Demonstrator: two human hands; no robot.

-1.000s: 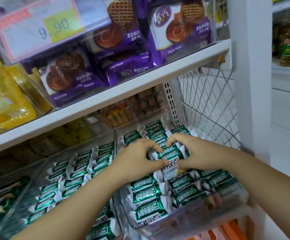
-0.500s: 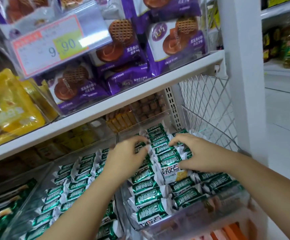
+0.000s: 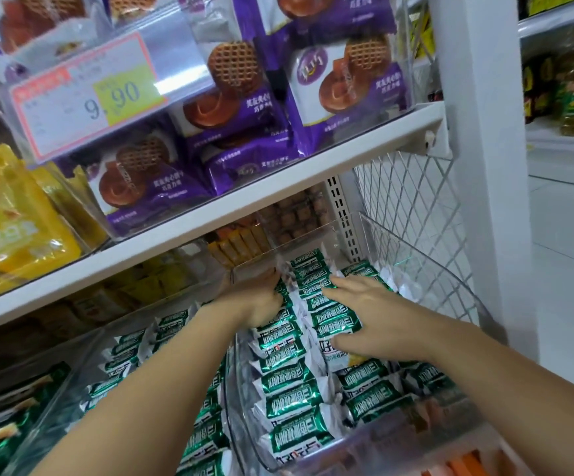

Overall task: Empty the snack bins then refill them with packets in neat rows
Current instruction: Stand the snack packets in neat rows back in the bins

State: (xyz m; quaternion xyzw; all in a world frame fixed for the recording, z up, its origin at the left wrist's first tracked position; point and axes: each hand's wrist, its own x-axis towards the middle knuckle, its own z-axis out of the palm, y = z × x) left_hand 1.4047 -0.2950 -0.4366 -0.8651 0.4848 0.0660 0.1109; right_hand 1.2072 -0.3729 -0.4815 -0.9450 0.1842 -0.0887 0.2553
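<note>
While the white shelf [image 3: 210,214] of purple biscuit packs [image 3: 347,87] hangs over it, the clear bin [image 3: 398,444] sits below at the right end, beside a wire mesh side [image 3: 409,207], filled with green packets [image 3: 292,407] lying in rows. A second clear bin [image 3: 59,393] just left holds the same packets. My right hand [image 3: 364,317] lies flat on the back rows, fingers straight and spread, gripping nothing. My left hand [image 3: 258,300] reaches the bin's far left corner; its fingertips sink among packets, so I cannot tell whether it grips.
</note>
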